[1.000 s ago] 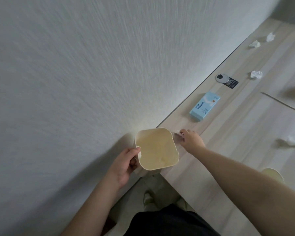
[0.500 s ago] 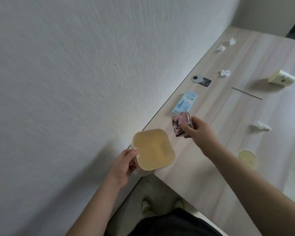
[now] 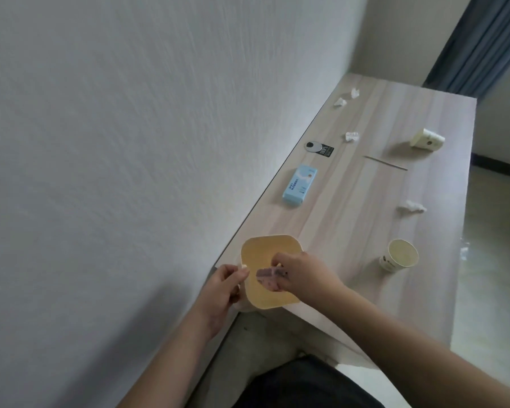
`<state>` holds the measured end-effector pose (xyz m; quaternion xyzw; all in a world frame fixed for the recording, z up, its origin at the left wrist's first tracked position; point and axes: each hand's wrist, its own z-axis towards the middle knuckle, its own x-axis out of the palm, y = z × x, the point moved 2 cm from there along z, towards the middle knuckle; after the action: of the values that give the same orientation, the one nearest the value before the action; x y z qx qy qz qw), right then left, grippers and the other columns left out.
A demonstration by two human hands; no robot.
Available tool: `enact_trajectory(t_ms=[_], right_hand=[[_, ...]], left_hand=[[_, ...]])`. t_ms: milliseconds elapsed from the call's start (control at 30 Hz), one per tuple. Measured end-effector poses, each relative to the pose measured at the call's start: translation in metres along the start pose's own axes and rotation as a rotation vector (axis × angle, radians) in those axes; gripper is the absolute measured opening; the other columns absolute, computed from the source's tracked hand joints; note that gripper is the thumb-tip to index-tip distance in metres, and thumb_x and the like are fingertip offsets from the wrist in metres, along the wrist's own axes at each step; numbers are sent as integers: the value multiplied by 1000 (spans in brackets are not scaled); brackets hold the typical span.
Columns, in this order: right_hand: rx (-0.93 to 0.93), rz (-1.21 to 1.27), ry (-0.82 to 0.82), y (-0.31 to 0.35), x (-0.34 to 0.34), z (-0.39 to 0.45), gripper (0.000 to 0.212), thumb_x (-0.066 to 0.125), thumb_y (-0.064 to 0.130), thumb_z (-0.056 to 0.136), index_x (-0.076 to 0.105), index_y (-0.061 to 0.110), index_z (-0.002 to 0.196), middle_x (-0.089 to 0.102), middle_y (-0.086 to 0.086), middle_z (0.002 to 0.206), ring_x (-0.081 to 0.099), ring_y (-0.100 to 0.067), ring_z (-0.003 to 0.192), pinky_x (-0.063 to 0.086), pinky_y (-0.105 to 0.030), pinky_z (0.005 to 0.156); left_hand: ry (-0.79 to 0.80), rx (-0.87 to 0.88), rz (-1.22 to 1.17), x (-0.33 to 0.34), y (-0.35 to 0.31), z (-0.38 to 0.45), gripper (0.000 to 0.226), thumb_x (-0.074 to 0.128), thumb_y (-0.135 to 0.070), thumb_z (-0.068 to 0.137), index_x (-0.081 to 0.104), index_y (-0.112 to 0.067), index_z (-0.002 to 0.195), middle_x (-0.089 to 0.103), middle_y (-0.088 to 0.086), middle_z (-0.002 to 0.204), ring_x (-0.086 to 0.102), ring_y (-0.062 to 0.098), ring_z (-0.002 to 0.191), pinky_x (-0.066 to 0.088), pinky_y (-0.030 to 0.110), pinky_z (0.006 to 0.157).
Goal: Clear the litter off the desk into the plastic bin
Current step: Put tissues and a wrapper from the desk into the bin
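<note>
Left hand [image 3: 221,285] grips bin [image 3: 265,248]; right hand [image 3: 304,273] pinches pink wrapper [image 3: 267,277] inside.

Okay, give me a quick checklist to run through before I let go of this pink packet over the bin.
1. Left hand steadying the bin at its rim: ok.
2. Pink packet over the bin's opening: ok.
3. Right hand gripping the packet: ok.
4. Bin has room for it: ok.
5. Bin's base fully on the desk: cannot tell; it sits at the near edge.
6. Desk free of litter: not ok; blue box, cup and tissues remain.
</note>
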<state>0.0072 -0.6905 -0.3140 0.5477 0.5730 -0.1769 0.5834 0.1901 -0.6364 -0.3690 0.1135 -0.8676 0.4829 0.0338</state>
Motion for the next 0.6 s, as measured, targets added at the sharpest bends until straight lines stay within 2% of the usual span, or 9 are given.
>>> enact_trajectory(t_ms=[133, 233, 400, 600], right_hand=[[3, 84, -69, 32, 14, -4, 35, 56, 30, 94, 54, 20, 127, 63, -3, 121, 61, -21, 102, 53, -34, 84], [54, 145, -133, 40, 16, -15, 38, 56, 32, 93, 54, 22, 129, 59, 2, 129, 58, -20, 110, 51, -36, 91], [116, 150, -259, 30, 9, -47, 28, 51, 25, 95, 58, 23, 122, 64, 4, 118, 60, -16, 101, 49, -30, 85], [224, 146, -452, 6, -1, -107, 20, 56, 27, 94, 63, 25, 112, 67, 10, 102, 59, -7, 85, 52, -26, 77]], left_hand=[[73, 3, 12, -17, 9, -14, 41, 78, -44, 66, 58, -13, 83, 51, -6, 57, 45, 13, 56, 39, 33, 62], [105, -9, 16, -28, 14, -20, 47, 78, -47, 65, 58, -11, 87, 49, -7, 58, 43, 14, 58, 38, 36, 64], [164, -28, 27, -31, 17, -22, 43, 78, -40, 71, 58, -8, 92, 56, -7, 58, 48, 20, 65, 41, 39, 71], [322, -56, 47, -10, 21, -18, 40, 75, -36, 72, 57, -8, 95, 60, -4, 59, 57, 14, 59, 44, 39, 72]])
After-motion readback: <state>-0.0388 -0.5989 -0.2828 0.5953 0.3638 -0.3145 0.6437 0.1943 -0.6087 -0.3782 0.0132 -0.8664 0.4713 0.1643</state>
